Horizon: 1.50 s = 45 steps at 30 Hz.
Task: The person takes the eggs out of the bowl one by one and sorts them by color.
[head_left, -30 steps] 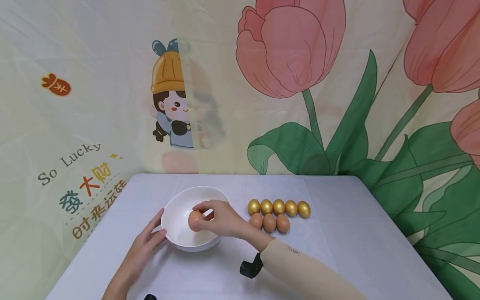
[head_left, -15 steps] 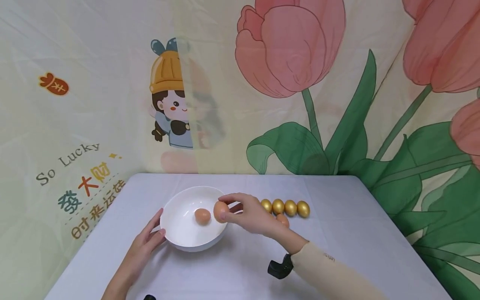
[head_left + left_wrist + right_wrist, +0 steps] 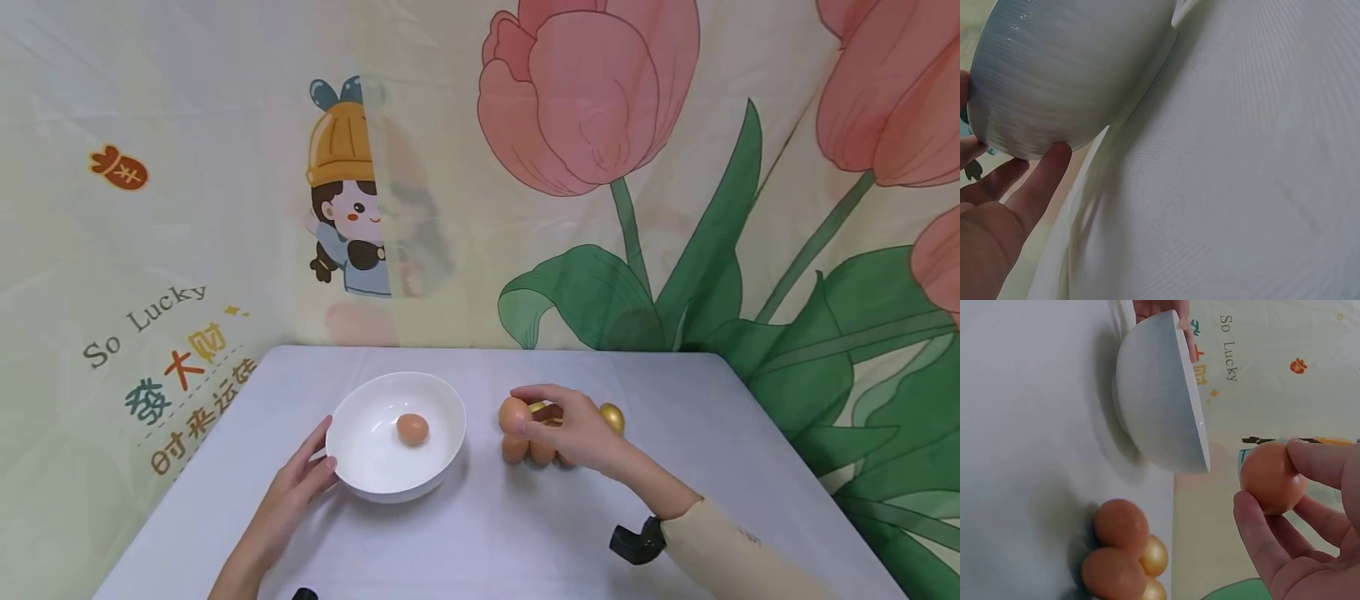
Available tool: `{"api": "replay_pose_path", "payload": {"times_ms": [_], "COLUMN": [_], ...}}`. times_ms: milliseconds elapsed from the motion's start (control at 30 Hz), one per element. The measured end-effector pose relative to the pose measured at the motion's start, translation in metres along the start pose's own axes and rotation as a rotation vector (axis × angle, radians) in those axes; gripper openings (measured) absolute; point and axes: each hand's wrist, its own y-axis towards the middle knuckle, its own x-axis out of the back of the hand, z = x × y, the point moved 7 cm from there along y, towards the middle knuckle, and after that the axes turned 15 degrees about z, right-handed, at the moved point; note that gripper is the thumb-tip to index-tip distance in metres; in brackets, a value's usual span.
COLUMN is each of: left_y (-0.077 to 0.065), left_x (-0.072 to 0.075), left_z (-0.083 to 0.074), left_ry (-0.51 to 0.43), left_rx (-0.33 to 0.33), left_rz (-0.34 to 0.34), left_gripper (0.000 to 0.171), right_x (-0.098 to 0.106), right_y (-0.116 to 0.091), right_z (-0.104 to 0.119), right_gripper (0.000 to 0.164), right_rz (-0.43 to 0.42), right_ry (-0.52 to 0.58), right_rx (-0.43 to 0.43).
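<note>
A brown egg (image 3: pixel 513 415) is pinched between the thumb and fingertips of my right hand (image 3: pixel 573 427). The wrist view shows this held egg (image 3: pixel 1272 477) raised off the table. Under and beside the hand, brown eggs (image 3: pixel 514 450) stand in a row, with golden eggs (image 3: pixel 612 418) behind, partly covered by the hand. To the left is a white bowl (image 3: pixel 360 467) with one brown egg (image 3: pixel 412 429) lying inside. My left hand (image 3: pixel 292 492) touches the bowl's left side. Seen from the left wrist, its fingertips rest against the bowl's outer wall (image 3: pixel 1072 69).
A white cloth covers the table (image 3: pixel 480 550). Behind it hangs a backdrop (image 3: pixel 450 208) printed with tulips and a cartoon figure. A black wrist strap piece (image 3: pixel 637 542) sticks out below the right sleeve (image 3: pixel 738 550).
My right hand has carried a brown egg out of the bowl and rightward to above the egg rows. Another brown egg is left lying in the bowl. The left hand stays at the bowl.
</note>
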Motion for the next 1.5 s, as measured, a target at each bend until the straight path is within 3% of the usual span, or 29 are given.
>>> {"api": "replay_pose_path", "payload": {"times_ms": [433,733,1200,1500], "left_y": [0.001,0.002,0.001,0.001], "left_x": [0.000,-0.001,-0.001,0.000], "left_z": [0.000,0.000,0.001,0.002], "left_ry": [0.000,-0.003,0.005,-0.008], "left_rx": [0.009,0.009,0.010,-0.004], "left_rz": [-0.009,-0.006,-0.009,-0.008], "left_gripper": [0.071,0.071,0.071,0.071], "right_x": [0.039,0.054,0.046,0.041], "right_y": [-0.048,-0.069,-0.068,-0.062], "right_z": [-0.048,-0.084,-0.130,-0.140], "right_gripper": [0.056,0.066,0.063,0.057], "right_rz": [-0.048,-0.093,-0.077,-0.091], "right_ry": [-0.032,-0.018,0.019,-0.003], "right_rx": [-0.085,-0.171,-0.253,-0.263]}}
